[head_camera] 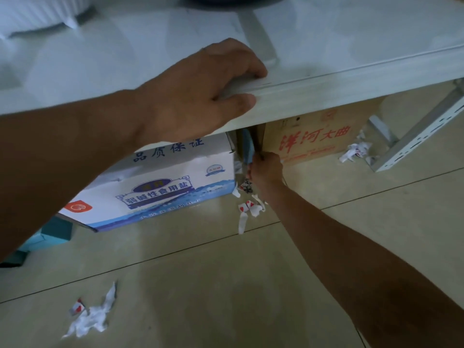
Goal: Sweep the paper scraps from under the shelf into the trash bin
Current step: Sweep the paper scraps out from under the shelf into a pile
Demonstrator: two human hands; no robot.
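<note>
While left hand (198,89) clasps shelf (326,96) edge, right hand (266,169) between boxes, grip closed, contents unclear

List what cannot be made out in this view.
- Trash bin: nowhere in the head view.
- What the right hand grips: hidden in the dark gap between the white box and brown box.
- Left hand fingertips: curled over the shelf edge.
- Any scraps behind the boxes: blocked.

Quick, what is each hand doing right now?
Left hand: gripping the pale shelf edge.
Right hand: closed on something in the gap between the two cardboard boxes; what, cannot be told.
</note>
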